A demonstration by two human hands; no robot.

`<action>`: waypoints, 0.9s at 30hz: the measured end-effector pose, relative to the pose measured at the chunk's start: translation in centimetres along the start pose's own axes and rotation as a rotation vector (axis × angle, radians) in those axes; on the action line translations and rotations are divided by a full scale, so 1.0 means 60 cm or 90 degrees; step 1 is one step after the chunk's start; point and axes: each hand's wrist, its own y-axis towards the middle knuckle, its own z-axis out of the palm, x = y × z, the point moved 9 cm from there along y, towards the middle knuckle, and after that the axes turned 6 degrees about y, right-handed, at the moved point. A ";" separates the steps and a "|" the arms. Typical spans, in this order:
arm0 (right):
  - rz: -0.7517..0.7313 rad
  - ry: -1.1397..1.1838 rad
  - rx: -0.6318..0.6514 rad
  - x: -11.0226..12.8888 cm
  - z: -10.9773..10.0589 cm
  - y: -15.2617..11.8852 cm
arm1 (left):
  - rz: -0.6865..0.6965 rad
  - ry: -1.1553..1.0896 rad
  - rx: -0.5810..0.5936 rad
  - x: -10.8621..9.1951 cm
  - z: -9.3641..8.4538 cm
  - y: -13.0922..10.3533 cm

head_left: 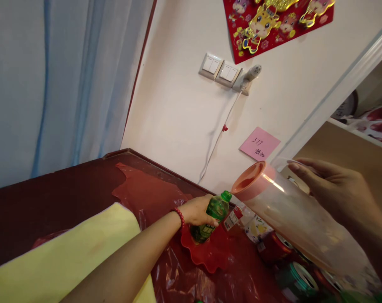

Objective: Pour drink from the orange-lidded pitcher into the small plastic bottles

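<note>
My left hand (pixel 199 212), with a red bead bracelet on the wrist, is wrapped round a green plastic bottle (pixel 218 207) with a green cap. The bottle tilts a little over a red wavy-edged dish (pixel 206 256); I cannot tell whether its base touches the dish. At the right, my right hand (pixel 339 185) holds a large translucent plastic jug (pixel 292 214) by its upper side, fingers partly hidden. The jug lies slanted in the air. Its orange round end faces left, close to the bottle's cap.
Drink cans, including a green one (pixel 300 280) and a red one (pixel 274 246), stand below the jug. A yellow cloth (pixel 93 240) and red plastic film (pixel 153 191) lie on the dark red table (pixel 27 210). A white cord (pixel 214 151) hangs down the wall behind.
</note>
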 end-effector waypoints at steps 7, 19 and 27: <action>0.089 0.027 0.008 -0.011 0.002 -0.002 | 0.003 -0.003 0.002 -0.001 0.000 0.000; 0.086 0.023 0.010 -0.005 0.001 -0.006 | -0.002 0.001 0.002 0.001 0.001 0.001; 0.085 0.026 0.012 -0.008 0.001 -0.004 | -0.007 0.009 0.000 0.002 0.001 0.001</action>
